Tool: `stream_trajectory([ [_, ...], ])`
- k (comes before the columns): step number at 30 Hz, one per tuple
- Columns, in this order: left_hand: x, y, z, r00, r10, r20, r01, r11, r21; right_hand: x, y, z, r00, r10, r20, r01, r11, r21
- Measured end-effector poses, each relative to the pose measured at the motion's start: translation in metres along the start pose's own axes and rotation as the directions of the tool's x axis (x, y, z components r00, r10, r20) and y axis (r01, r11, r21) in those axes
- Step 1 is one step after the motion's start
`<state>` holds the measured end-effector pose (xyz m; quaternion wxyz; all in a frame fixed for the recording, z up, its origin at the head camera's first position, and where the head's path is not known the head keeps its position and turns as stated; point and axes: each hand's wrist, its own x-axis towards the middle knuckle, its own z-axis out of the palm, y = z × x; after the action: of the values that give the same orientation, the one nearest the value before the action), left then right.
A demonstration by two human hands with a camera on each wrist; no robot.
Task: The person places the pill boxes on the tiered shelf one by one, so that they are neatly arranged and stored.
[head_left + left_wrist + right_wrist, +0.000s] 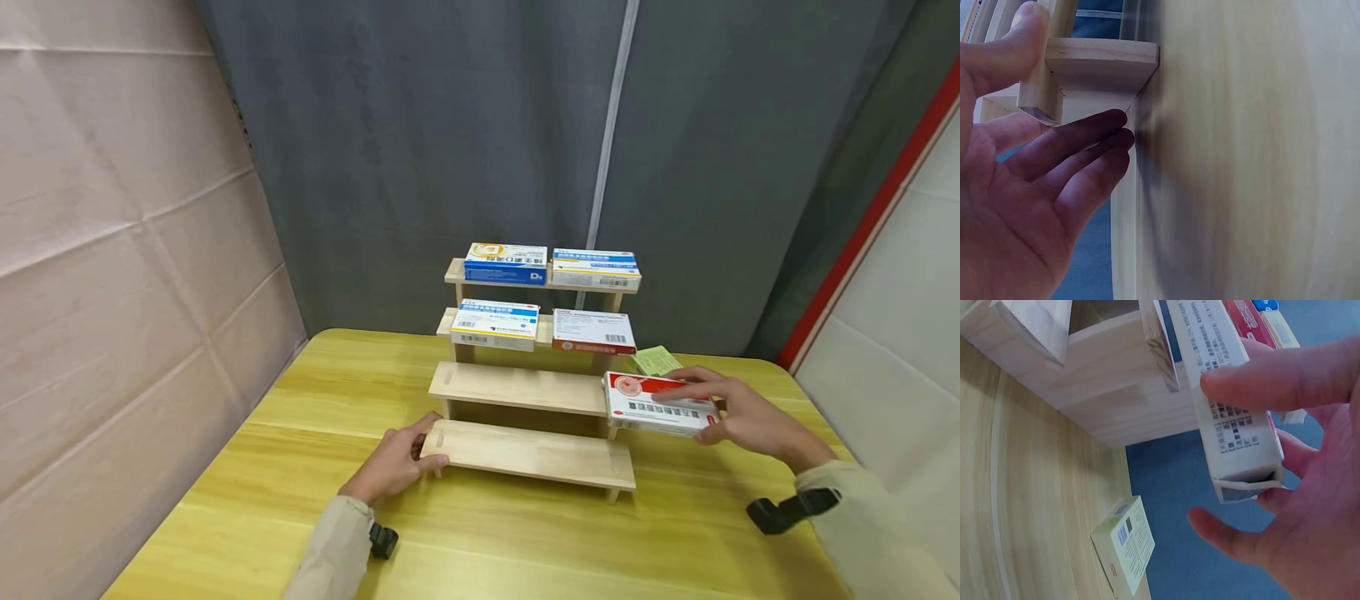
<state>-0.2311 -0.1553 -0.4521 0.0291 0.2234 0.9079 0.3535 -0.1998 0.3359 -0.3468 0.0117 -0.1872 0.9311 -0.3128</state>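
Observation:
My right hand (pixel 750 417) holds a red and white medicine box (pixel 637 410) by its right part, thumb on the near long side and fingers over the top. The box overlaps the right end of the third tier of a stepped wooden rack (pixel 525 448). In the right wrist view the thumb presses the printed side of the medicine box (pixel 1207 369). My left hand (pixel 393 458) grips the left end of the lowest tier. Seen from the left wrist, the thumb of that hand (pixel 1029 194) lies on top of the board (pixel 1044 94), with the other fingers below it.
On the top tier sit a blue-and-white box (pixel 506 264) and a white-and-blue box (pixel 596 268). The second tier bears another white-and-blue box (pixel 495 323) and a white box with a red side (pixel 592 331). A pale green box (pixel 656 361) lies on the table (pixel 300 450) behind the held one.

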Motion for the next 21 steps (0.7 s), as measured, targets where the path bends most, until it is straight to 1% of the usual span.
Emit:
stream_trajectory([
  [8, 0.0, 0.0, 0.0, 1.0, 0.002, -0.003, -0.002, 1.0, 0.011, 0.005, -0.015, 0.007, 0.998, -0.069, -0.011, 0.069, 0.997, -0.016],
  [12, 0.0, 0.0, 0.0, 1.0, 0.008, -0.002, -0.008, 1.0, 0.013, 0.008, -0.021, 0.011, 0.996, -0.088, -0.003, 0.088, 0.996, -0.009],
  [16, 0.0, 0.0, 0.0, 1.0, 0.015, -0.001, -0.015, 1.0, 0.013, 0.011, -0.025, 0.013, 0.996, -0.091, 0.0, 0.091, 0.996, 0.0],
  [21, 0.0, 0.001, -0.001, 1.0, 0.004, 0.0, -0.004, 1.0, 0.001, 0.014, -0.027, 0.016, 0.997, -0.079, 0.005, 0.079, 0.997, -0.006],
])
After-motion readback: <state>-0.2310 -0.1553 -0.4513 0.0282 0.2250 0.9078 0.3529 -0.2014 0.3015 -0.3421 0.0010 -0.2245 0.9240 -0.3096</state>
